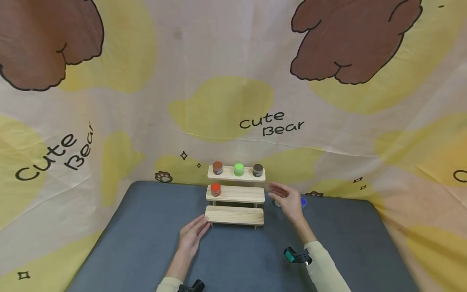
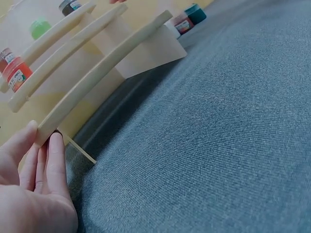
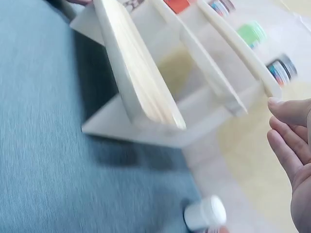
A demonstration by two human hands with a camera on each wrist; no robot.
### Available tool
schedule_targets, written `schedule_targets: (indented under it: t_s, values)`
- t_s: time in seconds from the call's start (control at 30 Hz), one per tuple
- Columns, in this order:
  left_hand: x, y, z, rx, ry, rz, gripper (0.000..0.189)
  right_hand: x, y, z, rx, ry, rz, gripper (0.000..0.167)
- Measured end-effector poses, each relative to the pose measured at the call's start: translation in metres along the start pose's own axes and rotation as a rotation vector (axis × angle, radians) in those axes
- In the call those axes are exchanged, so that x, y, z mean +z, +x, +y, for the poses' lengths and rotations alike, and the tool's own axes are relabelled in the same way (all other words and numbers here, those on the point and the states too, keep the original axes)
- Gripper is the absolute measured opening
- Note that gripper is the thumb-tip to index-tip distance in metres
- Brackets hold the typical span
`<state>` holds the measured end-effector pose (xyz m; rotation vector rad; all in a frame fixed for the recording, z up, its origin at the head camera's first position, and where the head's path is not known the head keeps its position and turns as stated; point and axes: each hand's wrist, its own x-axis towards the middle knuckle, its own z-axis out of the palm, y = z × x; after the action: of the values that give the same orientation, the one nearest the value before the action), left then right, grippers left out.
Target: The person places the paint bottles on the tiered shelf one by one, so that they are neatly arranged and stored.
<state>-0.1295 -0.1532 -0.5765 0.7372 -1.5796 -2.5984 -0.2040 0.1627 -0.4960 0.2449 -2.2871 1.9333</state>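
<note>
A wooden three-tier display rack stands toward the back of the table. My left hand pinches the left end of its lowest shelf, thumb at the edge and fingers beneath. My right hand is beside the rack's right end with nothing in it, its thumb tip right at the corner of the top shelf in the right wrist view. On the top shelf sit a brown paint jar, a bright green one and a dark grey one. An orange-red paint jar sits at the middle shelf's left end.
Right of the rack, partly behind my right hand, are a blue-lidded jar and a white jar. A teal-lidded jar shows there in the left wrist view. A printed bear cloth hangs behind the grey table.
</note>
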Motion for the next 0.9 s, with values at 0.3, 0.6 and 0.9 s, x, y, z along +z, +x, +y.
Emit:
schedule_targets:
  t_s: [0.3, 0.6, 0.9]
  values:
    - [0.002, 0.000, 0.000, -0.007, 0.008, 0.011, 0.055, -0.040, -0.010, 0.017, 0.037, -0.116, 0.057, 0.039]
    - [0.002, 0.000, 0.001, -0.018, -0.007, 0.008, 0.057, -0.072, -0.023, 0.039, 0.017, -0.236, 0.114, 0.039]
    - [0.001, 0.000, 0.000, -0.014, -0.011, 0.007, 0.054, -0.088, -0.040, 0.057, 0.105, -0.311, 0.147, 0.037]
